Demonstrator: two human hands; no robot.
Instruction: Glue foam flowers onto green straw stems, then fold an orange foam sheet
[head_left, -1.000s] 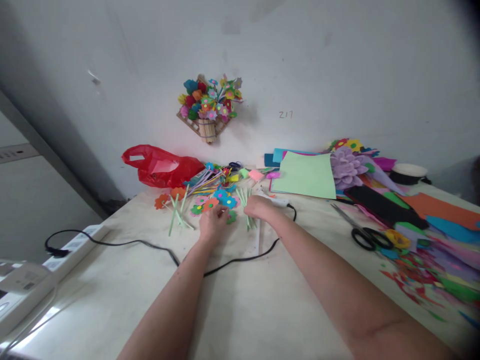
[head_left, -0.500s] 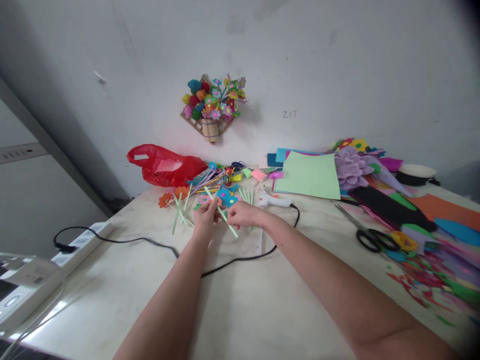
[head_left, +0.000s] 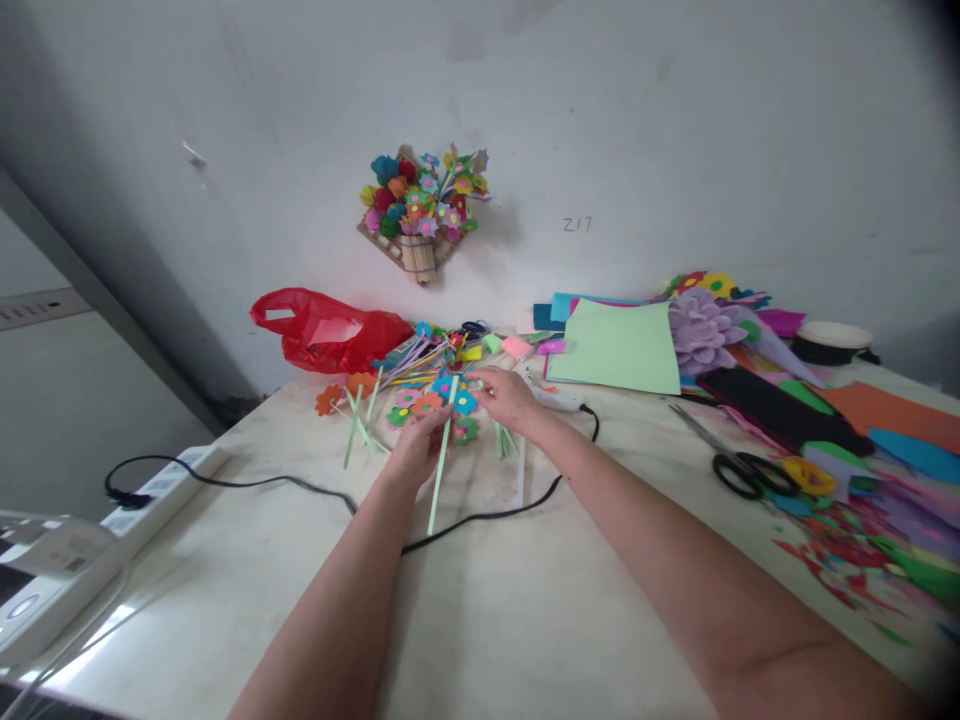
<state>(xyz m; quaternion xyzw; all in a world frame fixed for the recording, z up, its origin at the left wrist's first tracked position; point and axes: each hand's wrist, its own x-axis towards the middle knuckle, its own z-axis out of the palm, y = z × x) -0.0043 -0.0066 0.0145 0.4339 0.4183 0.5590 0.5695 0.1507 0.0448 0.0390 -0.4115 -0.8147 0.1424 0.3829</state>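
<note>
My left hand (head_left: pixel 420 445) is closed on a narrow pale green strip (head_left: pixel 441 470), which stands nearly upright with its lower end over the table. To its right, my right hand (head_left: pixel 504 396) has its fingertips pinched near the strip's upper end; what they hold, if anything, is too small to make out. Around and behind the hands lie foam flowers: a blue flower (head_left: pixel 464 402), an orange flower (head_left: pixel 427 402) and a green flower (head_left: pixel 466 430). A white glue gun (head_left: pixel 559 400) lies partly hidden behind my right hand. More green strips (head_left: pixel 505 440) rest below that hand.
Crossed green strips (head_left: pixel 358 425) and a red plastic bag (head_left: pixel 330 335) are on the left. A black cord (head_left: pixel 487 517) crosses the table to a power strip (head_left: pixel 161 488). On the right lie green sheets (head_left: pixel 622 345), scissors (head_left: pixel 742 472) and colourful scraps (head_left: pixel 847 560).
The green strip has turned from slanted to nearly upright. My right hand has moved up and away from the strip's lower part to near its top.
</note>
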